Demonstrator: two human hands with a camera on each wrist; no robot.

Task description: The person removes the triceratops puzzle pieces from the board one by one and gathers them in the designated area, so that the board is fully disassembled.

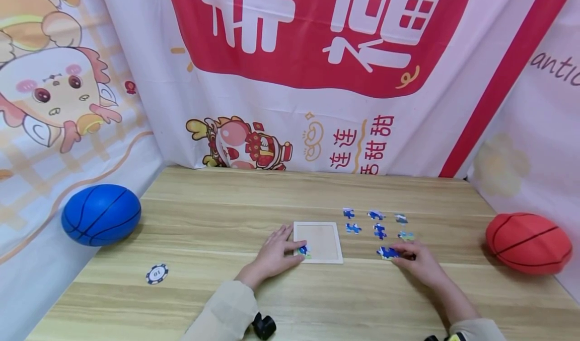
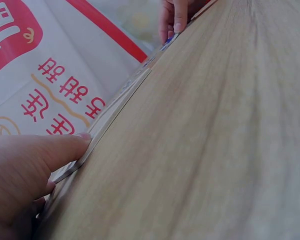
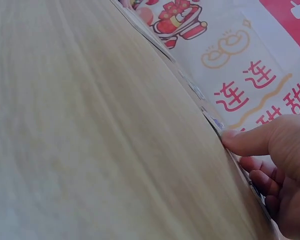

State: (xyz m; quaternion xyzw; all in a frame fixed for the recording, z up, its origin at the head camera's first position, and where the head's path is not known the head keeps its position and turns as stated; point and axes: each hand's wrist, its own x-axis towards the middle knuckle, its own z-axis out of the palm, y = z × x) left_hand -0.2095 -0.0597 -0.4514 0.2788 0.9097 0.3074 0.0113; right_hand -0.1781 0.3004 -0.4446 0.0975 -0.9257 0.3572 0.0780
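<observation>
A square, pale wooden puzzle frame [image 1: 339, 245] lies flat on the table, with one blue-and-green jigsaw piece [image 1: 303, 251] in its near left corner. My left hand [image 1: 273, 254] rests over the frame's left side, one finger reaching to that piece and the thumb along the near edge. At the right, my right hand [image 1: 420, 264] pinches a dark blue jigsaw piece [image 1: 386, 253] between thumb and fingers, low over the tabletop. Beyond it lie several loose jigsaw pieces [image 1: 379, 230] in two rows. In the right wrist view, the right thumb [image 3: 242, 141] hides much of the held piece.
A blue ball [image 1: 101, 215] sits at the table's left edge, and a red ball [image 1: 527, 243] at its right edge. A poker chip [image 1: 157, 274] lies on the left part of the wooden table [image 1: 217, 195]. Printed cloths [image 1: 317, 104] hang behind and at both sides.
</observation>
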